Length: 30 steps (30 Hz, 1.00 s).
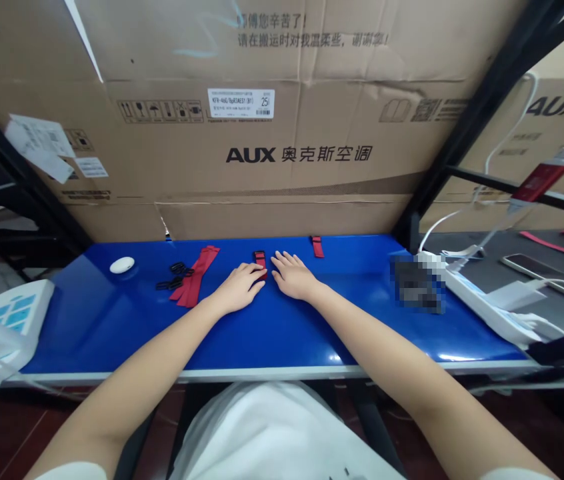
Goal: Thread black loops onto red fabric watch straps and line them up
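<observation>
The left hand [239, 287] lay palm down on the tabletop [112, 327], its fingers loosely curled, the fingertips on the near end of a short strap [261, 260]. Whether it pinched the strap or only pressed on it could not be told. The right hand [293, 275] lay flat just right of the strap, palm down, fingers straight and slightly spread, holding nothing.

The strap was a short, flat band of red webbing with a black rectangular buckle at its far end. It lay between the two hands, with its long axis running away from the person and the buckle end pointing at the box [282, 160] behind.

The tabletop was smooth, glossy and blue, with a pale front edge. To the left of the hands lay a bundle [195, 277] of longer red webbing bands, slanted, and just beside it a few black buckles [175, 275], thin open frames. Further left sat a white, rounded oval thing [122, 265]. A second short red strap [317, 246] lay near the back edge, right of the hands, also pointing away. The box was brown corrugated cardboard with dark print. On the right, a white power strip [487, 303] with cables ran slantwise.
</observation>
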{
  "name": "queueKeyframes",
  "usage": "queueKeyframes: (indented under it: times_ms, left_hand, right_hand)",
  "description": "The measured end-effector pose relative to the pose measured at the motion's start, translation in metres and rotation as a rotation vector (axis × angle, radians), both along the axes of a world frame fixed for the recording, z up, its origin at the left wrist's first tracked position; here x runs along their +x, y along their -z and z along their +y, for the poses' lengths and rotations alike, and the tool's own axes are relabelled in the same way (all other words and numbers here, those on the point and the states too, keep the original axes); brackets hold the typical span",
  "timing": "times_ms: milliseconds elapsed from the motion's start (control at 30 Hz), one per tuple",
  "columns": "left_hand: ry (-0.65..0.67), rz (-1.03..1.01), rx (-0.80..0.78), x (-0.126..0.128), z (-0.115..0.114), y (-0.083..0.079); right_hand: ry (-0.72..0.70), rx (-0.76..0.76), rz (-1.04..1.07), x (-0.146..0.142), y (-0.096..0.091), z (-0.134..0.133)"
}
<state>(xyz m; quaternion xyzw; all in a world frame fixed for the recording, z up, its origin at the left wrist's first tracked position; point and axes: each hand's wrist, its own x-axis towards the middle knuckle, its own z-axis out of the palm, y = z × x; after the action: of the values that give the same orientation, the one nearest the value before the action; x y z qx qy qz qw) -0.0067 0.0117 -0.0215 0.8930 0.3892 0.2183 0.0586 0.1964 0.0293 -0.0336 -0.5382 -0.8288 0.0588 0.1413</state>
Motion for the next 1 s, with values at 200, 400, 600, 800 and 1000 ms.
queueKeyframes:
  times_ms: [200, 400, 600, 800, 1000]
  left_hand:
    - [-0.133, -0.033, 0.032, -0.007, 0.009, 0.002]
    - [-0.291, 0.041, -0.087, -0.021, 0.023, 0.015]
    - [-0.304, 0.106, -0.100, -0.019, 0.020, 0.016]
    - [-0.351, 0.231, -0.127, -0.016, 0.016, 0.009]
    - [-0.355, 0.268, -0.122, -0.015, 0.016, 0.008]
  right_hand:
    - [0.004, -0.013, 0.001, 0.001, -0.001, 0.000]
    - [-0.009, -0.016, -0.004, 0.002, -0.001, 0.000]
    - [-0.009, -0.020, -0.027, 0.002, -0.002, -0.001]
    - [-0.005, -0.034, -0.057, 0.002, -0.005, -0.003]
    - [-0.002, -0.040, -0.066, 0.002, -0.005, -0.003]
